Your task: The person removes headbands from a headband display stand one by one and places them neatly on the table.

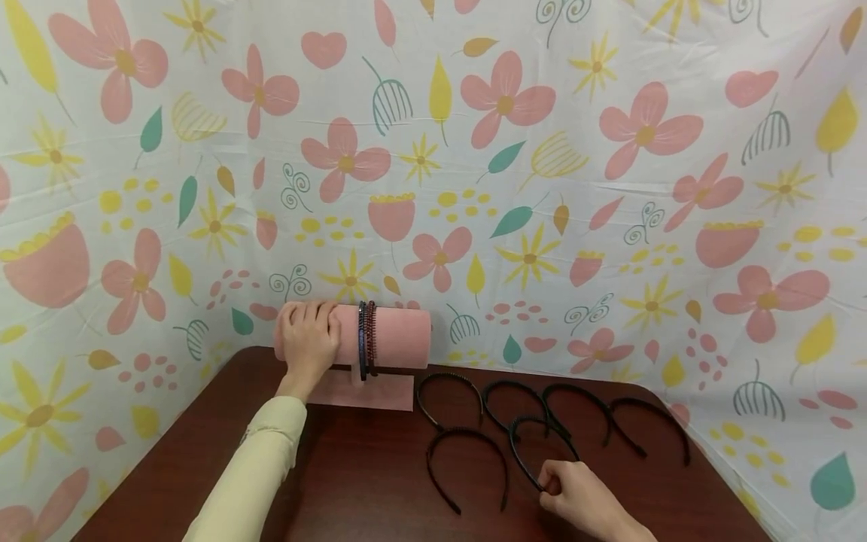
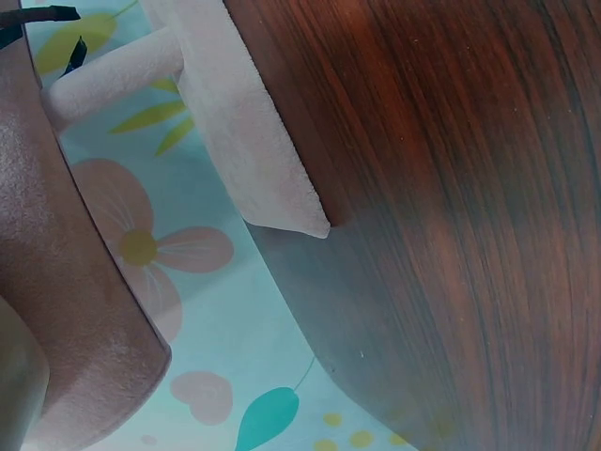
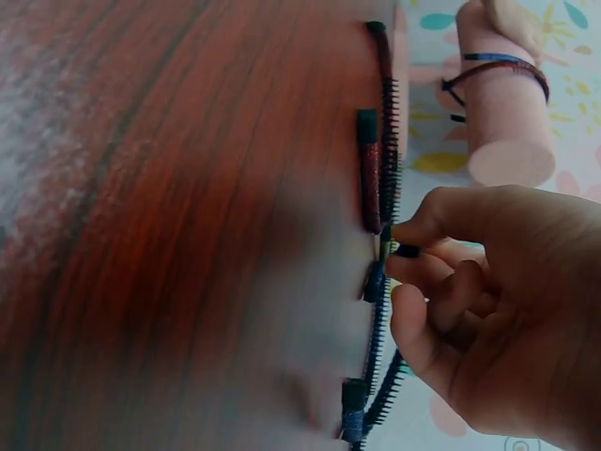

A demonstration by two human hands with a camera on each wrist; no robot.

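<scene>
Held headband (image 1: 520, 461): to the right of the pink stand (image 1: 403, 339), nearer the person; probably light and springy, best taken by an end.
Right hand (image 1: 582, 493): grip pinches one end.
Left hand (image 1: 310, 339): grip curls over the stand's left part.
Other headbands (image 1: 467, 432): on table (image 1: 379, 467), right of the stand.

This looks like a small booth set up with a shop-like display; whether it stands in a home, a shop or a studio cannot be told. Beyond both grips, and out to their left and right, a creased cloth (image 1: 440, 177) printed with flowers, leaves and hearts closes 3 sides. Below the grips is a dark wood-grain table (image 1: 379, 470). Under the left hand (image 1: 310, 335) is a pink display stand (image 1: 404, 339), with bands (image 1: 370, 339) just right of that grip. The right hand (image 1: 585, 498) pinches another band (image 1: 519, 461); 5 loose bands (image 1: 467, 430) lie around and beyond it.
</scene>
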